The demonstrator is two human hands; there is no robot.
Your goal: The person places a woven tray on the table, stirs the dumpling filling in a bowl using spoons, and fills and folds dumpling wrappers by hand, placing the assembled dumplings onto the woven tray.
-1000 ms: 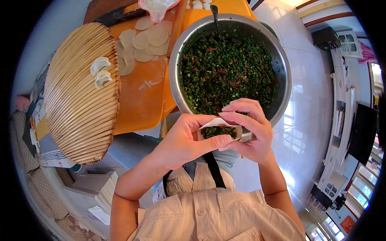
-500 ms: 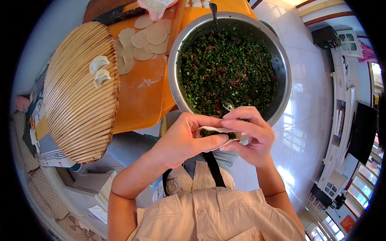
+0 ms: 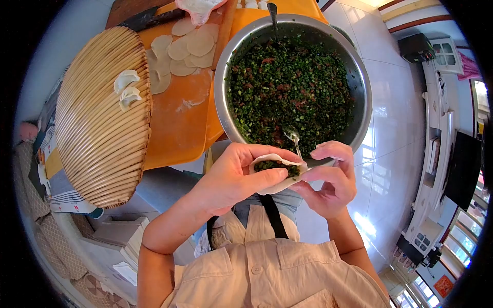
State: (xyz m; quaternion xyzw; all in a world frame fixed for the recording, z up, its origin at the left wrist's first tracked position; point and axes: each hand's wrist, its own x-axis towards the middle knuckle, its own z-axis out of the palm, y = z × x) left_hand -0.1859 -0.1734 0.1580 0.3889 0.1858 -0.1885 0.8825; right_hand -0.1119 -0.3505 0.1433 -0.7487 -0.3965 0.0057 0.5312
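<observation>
A dumpling wrapper (image 3: 271, 188) folded partway around green filling (image 3: 271, 165) sits in my left hand (image 3: 233, 174), thumb in front and fingers behind. At its right end, my right hand (image 3: 331, 179) pinches the wrapper edge between thumb and index finger, with the other fingers raised. Just beyond both hands is a large steel bowl (image 3: 363, 120) of chopped greens mixed with reddish bits. One spoon (image 3: 294, 137) rests in the filling close to my fingers. A second spoon handle (image 3: 273, 18) leans on the bowl's far rim.
To the left, a woven reed tray (image 3: 100, 154) carries two finished dumplings (image 3: 127, 80). Round wrappers (image 3: 197, 43) lie on an orange board (image 3: 174, 138), beside a wooden rolling pin (image 3: 224, 33). A dark knife (image 3: 149, 20) and a pink-edged bag (image 3: 200, 7) are at the back.
My right hand has shifted slightly right and its upper fingers have lifted off the wrapper. The wrapper's mouth now shows more filling, and the near spoon is more visible.
</observation>
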